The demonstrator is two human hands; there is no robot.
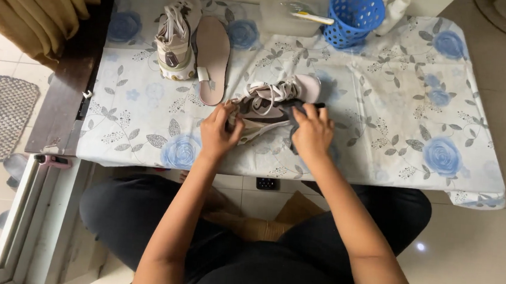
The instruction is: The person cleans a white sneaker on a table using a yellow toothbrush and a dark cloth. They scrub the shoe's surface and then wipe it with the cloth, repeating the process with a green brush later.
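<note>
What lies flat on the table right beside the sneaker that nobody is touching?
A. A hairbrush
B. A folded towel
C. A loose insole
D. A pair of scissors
C. A pale pink loose insole lies flat on the flowered tablecloth, just to the right of the untouched sneaker; the left hand and right hand are busy on the other sneaker.

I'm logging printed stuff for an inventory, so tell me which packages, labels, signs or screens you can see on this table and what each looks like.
Small white tag: on the loose pink insole, far left of the table; rectangular, plain.
Clear plastic box: far edge, beside the blue basket; boxy, see-through.
No signs or screens in view.
</note>
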